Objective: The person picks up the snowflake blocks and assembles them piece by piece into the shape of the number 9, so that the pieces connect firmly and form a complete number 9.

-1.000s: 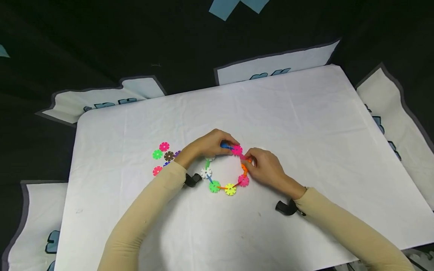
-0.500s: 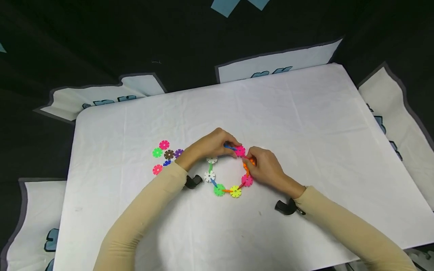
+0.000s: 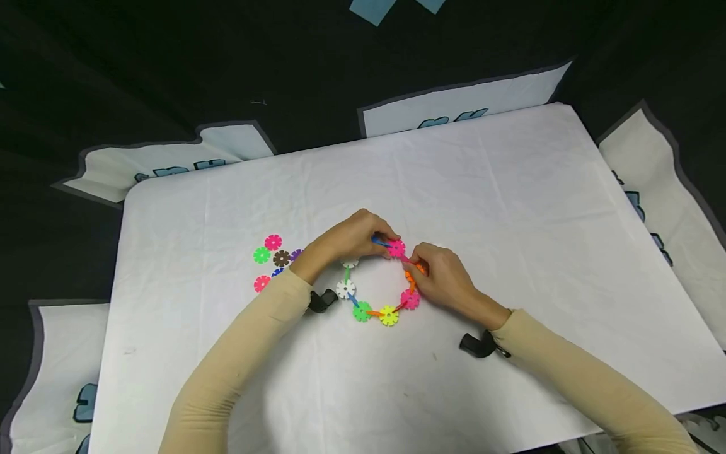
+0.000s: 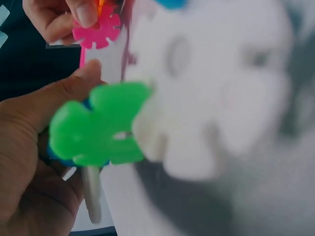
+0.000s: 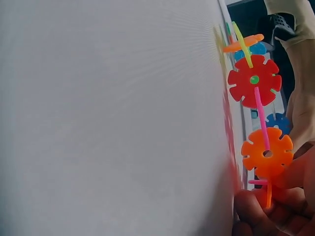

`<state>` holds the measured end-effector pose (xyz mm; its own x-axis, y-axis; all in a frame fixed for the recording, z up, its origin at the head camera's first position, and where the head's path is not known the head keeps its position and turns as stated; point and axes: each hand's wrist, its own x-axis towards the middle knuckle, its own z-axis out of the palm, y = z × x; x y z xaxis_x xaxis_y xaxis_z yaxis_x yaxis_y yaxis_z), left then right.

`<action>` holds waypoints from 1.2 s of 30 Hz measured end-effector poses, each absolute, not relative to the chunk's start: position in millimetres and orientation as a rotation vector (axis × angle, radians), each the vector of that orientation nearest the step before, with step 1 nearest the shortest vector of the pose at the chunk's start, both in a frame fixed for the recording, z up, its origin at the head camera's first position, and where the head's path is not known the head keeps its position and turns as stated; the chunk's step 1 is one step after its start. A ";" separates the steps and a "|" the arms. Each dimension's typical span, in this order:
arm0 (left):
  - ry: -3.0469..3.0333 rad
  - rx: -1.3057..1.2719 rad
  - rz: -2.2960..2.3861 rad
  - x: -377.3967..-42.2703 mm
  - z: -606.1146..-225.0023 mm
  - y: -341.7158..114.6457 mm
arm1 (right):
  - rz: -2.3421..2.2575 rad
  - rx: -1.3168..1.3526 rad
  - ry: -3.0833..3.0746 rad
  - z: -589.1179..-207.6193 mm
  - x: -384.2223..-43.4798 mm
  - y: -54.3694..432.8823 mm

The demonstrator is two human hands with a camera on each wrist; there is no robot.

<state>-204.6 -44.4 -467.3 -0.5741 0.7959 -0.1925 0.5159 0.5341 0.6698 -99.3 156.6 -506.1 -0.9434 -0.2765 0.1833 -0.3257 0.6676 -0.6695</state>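
A ring of slotted flower-shaped plastic discs joins several colours above the white table, among them a yellow disc (image 3: 389, 316), a green disc (image 3: 362, 311) and a white disc (image 3: 345, 289). My left hand (image 3: 360, 236) grips the ring's far side, around a blue disc (image 3: 381, 241) beside a pink disc (image 3: 396, 248). My right hand (image 3: 445, 274) pinches the right side, where a pink disc seen edge-on meets an orange disc (image 5: 268, 152). A red disc (image 5: 255, 81) continues the chain in the right wrist view. In the left wrist view a green disc (image 4: 101, 125) and a blurred white disc (image 4: 211, 93) cover part of my left palm.
Loose discs lie left of the ring on the white table (image 3: 544, 208), including a pink disc (image 3: 273, 242), a green disc (image 3: 261, 255) and a brown disc (image 3: 281, 258). The left forearm partly covers this group. Black wrist devices (image 3: 478, 345) sit under both wrists.
The ring shifts slightly right, then back a little left and away, as the view also moves a little. Both hands keep their hold on the same part of it.
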 end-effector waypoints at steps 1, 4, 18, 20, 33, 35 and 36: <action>2.292 1.070 0.767 -204.3 -466.7 -44.3 | 1.143 0.509 -2.808 -506.2 -99.6 156.2; 2.287 1.080 0.747 -202.4 -464.6 -42.3 | 1.129 0.523 -2.807 -506.0 -100.1 155.5; 2.304 1.183 0.700 -195.0 -465.8 -32.2 | 1.073 0.536 -2.840 -504.3 -100.4 155.0; 2.320 1.196 0.667 -194.1 -464.2 -31.6 | 1.062 0.549 -2.845 -502.9 -100.9 154.2; 2.311 1.110 0.765 -194.7 -471.8 -35.5 | 1.085 0.542 -2.881 -494.7 -108.9 153.2; 2.283 1.081 0.796 -194.6 -478.4 -38.4 | 1.112 0.532 -2.885 -495.9 -107.5 156.9; 2.267 1.071 0.811 -194.7 -481.7 -39.7 | 1.078 0.530 -2.888 -497.5 -106.2 160.3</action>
<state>-194.7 -39.7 -481.7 -0.5648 0.8047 -0.1829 0.5059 0.5127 0.6937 -106.2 160.3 -497.5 -0.9425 -0.3082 0.1291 -0.3174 0.7050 -0.6342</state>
